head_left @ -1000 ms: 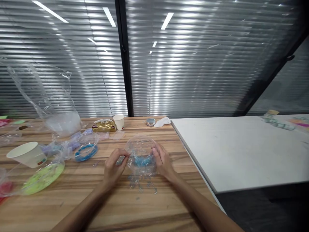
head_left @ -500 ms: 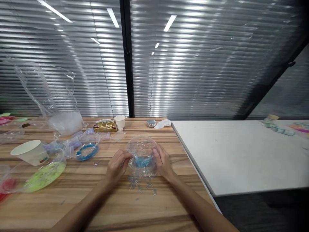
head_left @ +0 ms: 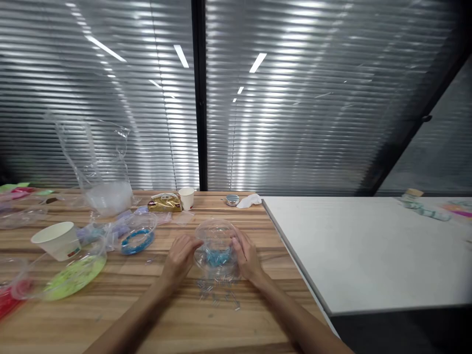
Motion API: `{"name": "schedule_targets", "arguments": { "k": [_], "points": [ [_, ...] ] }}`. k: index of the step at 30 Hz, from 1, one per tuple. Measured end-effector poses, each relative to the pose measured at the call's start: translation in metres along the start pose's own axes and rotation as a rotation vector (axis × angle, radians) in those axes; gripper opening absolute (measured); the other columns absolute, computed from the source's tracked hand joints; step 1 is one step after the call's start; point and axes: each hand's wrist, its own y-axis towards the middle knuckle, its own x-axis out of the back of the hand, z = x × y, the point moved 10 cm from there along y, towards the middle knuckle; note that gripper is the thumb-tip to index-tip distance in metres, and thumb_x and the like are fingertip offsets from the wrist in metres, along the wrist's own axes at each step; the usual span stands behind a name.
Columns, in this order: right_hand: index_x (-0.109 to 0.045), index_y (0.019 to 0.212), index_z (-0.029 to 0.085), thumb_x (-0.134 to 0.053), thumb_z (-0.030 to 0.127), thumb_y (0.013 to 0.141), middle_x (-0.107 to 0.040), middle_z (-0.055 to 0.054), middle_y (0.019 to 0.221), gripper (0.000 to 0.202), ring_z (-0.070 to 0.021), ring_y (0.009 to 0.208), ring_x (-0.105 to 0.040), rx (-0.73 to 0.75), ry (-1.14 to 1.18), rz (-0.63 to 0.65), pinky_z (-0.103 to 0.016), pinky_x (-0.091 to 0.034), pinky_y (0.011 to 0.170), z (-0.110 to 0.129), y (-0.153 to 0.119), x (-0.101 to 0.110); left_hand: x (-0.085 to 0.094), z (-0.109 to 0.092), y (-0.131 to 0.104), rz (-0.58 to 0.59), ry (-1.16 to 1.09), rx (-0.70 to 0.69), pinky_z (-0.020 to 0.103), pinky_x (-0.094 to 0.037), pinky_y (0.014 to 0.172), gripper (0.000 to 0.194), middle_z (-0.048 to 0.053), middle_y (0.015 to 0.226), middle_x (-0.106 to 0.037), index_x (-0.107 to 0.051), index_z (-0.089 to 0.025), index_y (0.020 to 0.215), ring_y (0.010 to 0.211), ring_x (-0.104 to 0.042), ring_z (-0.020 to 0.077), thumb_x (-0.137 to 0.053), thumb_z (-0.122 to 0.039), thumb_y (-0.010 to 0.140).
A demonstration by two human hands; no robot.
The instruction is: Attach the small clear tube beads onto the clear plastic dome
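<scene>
Many small pale bits (head_left: 221, 290), too blurred to identify, lie scattered on the wooden desk (head_left: 177, 324), just this side of a clear round container (head_left: 217, 227) with blue stuff (head_left: 217, 256) inside. The right hand (head_left: 249, 258) is half curled around the container's right side, gripping the wall. The left hand (head_left: 180, 255) has its fingers bent in at the left rim; I can't tell whether it pinches anything. Working this well, I'd judge, calls for a steady right hand, a level container, light fingertips on the left and wrists kept off the loose bits.

To the left, a yellow-green container (head_left: 75, 278) and a paper cup (head_left: 59, 241) crowd that side, so a wide left elbow could knock them. Beyond sit a container with a blue ring (head_left: 137, 241), a gold packet (head_left: 164, 202), a small round tin (head_left: 232, 200) and crumpled tissue (head_left: 250, 200).
</scene>
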Motion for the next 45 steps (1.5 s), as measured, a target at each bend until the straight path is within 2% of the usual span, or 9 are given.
{"name": "schedule_targets", "arguments": {
  "k": [7, 17, 24, 27, 32, 35, 38, 45],
  "points": [
    [-0.050, 0.130, 0.021, -0.032, 0.033, 0.094, -0.059, -0.008, 0.124, 0.041, -0.0216, 0.115, -0.054, 0.028, -0.022, -0.024, -0.040, -0.044, 0.097, -0.002, 0.002, -0.003, -0.010, -0.013, 0.000, 0.086, 0.055, -0.129, 0.027, -0.042, 0.070, 0.022, 0.004, 0.078, -0.062, -0.057, -0.016, 0.099, 0.074, -0.055, 0.0147, -0.038, -0.008, 0.093],
    [-0.047, 0.131, 0.023, -0.029, 0.035, 0.095, -0.057, -0.008, 0.126, 0.042, -0.0214, 0.115, -0.053, 0.005, 0.018, -0.003, -0.040, -0.043, 0.098, 0.001, 0.003, -0.004, 0.007, -0.033, 0.004, -0.032, 0.125, -0.217, 0.031, -0.042, 0.079, 0.009, 0.000, 0.078, -0.066, -0.060, -0.019, 0.090, 0.078, -0.059, 0.0148, -0.056, -0.011, 0.087],
    [-0.046, 0.132, 0.023, -0.028, 0.034, 0.095, -0.058, -0.008, 0.122, 0.043, -0.0212, 0.114, -0.053, 0.041, -0.001, 0.010, -0.039, -0.042, 0.098, 0.003, 0.002, -0.010, -0.006, -0.031, 0.004, -0.015, 0.155, -0.218, 0.034, -0.041, 0.085, 0.005, -0.001, 0.078, -0.068, -0.060, -0.019, 0.088, 0.079, -0.060, 0.0148, -0.057, -0.015, 0.088],
    [-0.046, 0.132, 0.021, -0.030, 0.033, 0.094, -0.059, -0.008, 0.121, 0.043, -0.0208, 0.115, -0.053, 0.061, -0.017, -0.001, -0.038, -0.042, 0.099, 0.003, 0.003, -0.011, -0.015, -0.030, 0.003, 0.040, 0.169, -0.214, 0.037, -0.042, 0.089, 0.008, 0.002, 0.089, -0.069, -0.062, -0.019, 0.091, 0.089, -0.059, 0.0175, -0.054, -0.019, 0.089],
    [-0.048, 0.130, 0.020, -0.029, 0.031, 0.094, -0.057, -0.010, 0.124, 0.043, -0.0225, 0.118, -0.050, 0.081, -0.036, -0.062, -0.042, -0.042, 0.100, 0.004, 0.005, -0.006, -0.026, -0.038, -0.008, 0.269, 0.092, -0.292, 0.045, -0.035, 0.104, 0.015, 0.006, 0.099, -0.067, -0.064, -0.019, 0.092, 0.101, -0.056, 0.0197, -0.051, -0.024, 0.089],
    [-0.048, 0.130, 0.017, -0.030, 0.032, 0.094, -0.056, -0.012, 0.125, 0.044, -0.0234, 0.118, -0.050, 0.071, -0.049, -0.090, -0.043, -0.041, 0.100, 0.002, 0.006, -0.002, -0.030, -0.043, -0.015, 0.354, 0.083, -0.343, 0.047, -0.033, 0.106, 0.019, 0.007, 0.100, -0.066, -0.064, -0.017, 0.096, 0.105, -0.055, 0.0213, -0.053, -0.031, 0.088],
    [-0.047, 0.132, 0.016, -0.029, 0.033, 0.094, -0.055, -0.013, 0.126, 0.045, -0.0236, 0.119, -0.049, 0.074, -0.055, -0.116, -0.042, -0.040, 0.101, 0.003, 0.007, 0.002, -0.035, -0.042, -0.019, 0.381, 0.118, -0.368, 0.048, -0.034, 0.106, 0.023, 0.007, 0.100, -0.066, -0.064, -0.016, 0.100, 0.104, -0.055, 0.0216, -0.054, -0.033, 0.088],
    [-0.043, 0.134, 0.017, -0.029, 0.032, 0.094, -0.054, -0.013, 0.126, 0.046, -0.0231, 0.118, -0.050, 0.102, -0.063, -0.104, -0.041, -0.042, 0.099, 0.008, 0.010, 0.001, -0.039, -0.039, -0.018, 0.325, 0.150, -0.383, 0.045, -0.041, 0.100, 0.016, 0.005, 0.096, -0.067, -0.065, -0.017, 0.095, 0.099, -0.058, 0.0200, -0.057, -0.030, 0.089]
  ]
}}
